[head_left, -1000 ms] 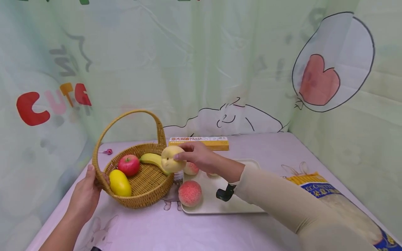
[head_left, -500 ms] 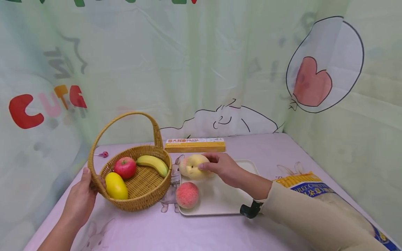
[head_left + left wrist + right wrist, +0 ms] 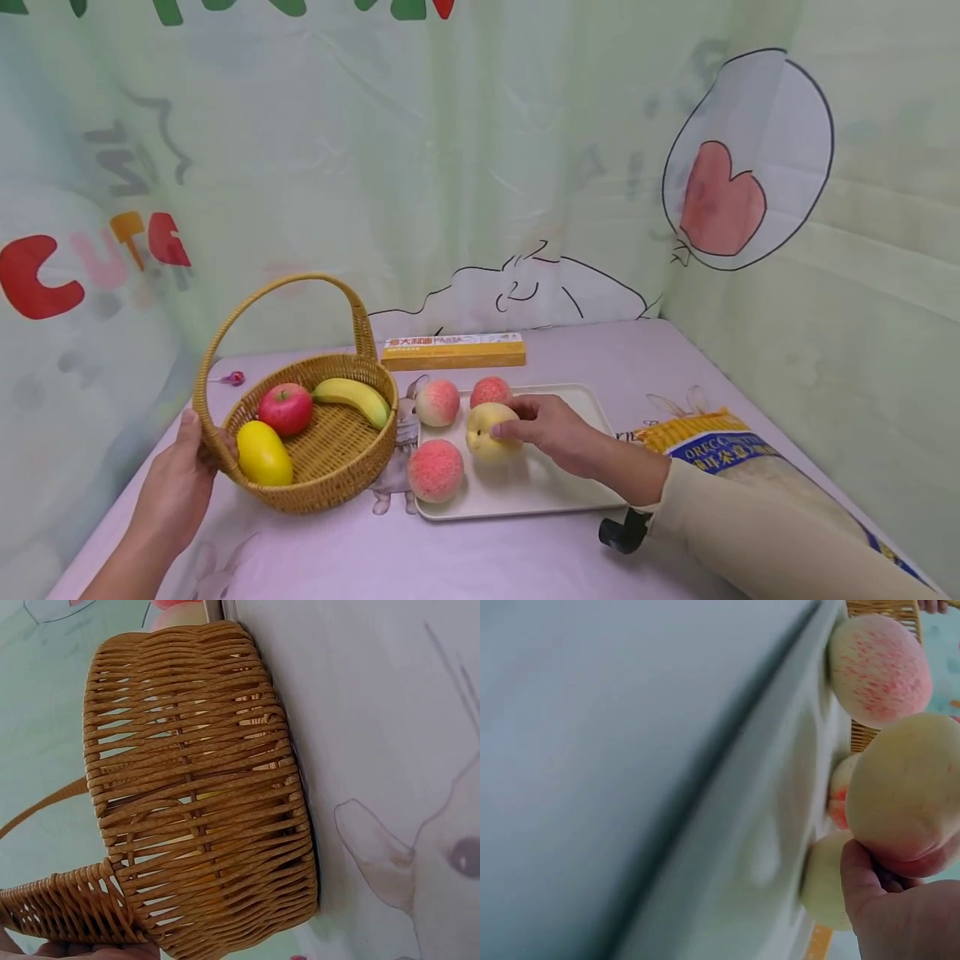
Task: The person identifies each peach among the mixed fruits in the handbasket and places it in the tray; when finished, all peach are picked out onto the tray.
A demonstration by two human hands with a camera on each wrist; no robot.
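My left hand [image 3: 176, 475] grips the base of the handle on a wicker basket [image 3: 337, 492]. Inside the basket are a red apple [image 3: 286, 408], a yellow mango [image 3: 264, 452] and a banana [image 3: 352, 398]. Over the cream tray [image 3: 540, 492], my right hand [image 3: 562, 433] holds a pale yellow peach [image 3: 491, 433] between thumb and fingers. Whether it touches the tray I cannot tell. Around it lie a pink peach [image 3: 436, 471] in front, a pink-and-white peach [image 3: 438, 403] at the back left and another pink peach [image 3: 491, 390] behind. The left wrist view shows the basket's woven side [image 3: 195, 787].
A yellow pasta box [image 3: 453, 352] lies behind the tray. To the right, partly under my right forearm, is a blue-and-yellow noodle bag [image 3: 727, 450]. A small wrapped lollipop [image 3: 236, 378] lies left of the basket. Printed curtains close off the back and sides.
My right hand has carried the yellow peach from beside the basket's right rim to low over the tray's middle. The left hand keeps its grip on the basket. The head view has shifted slightly.
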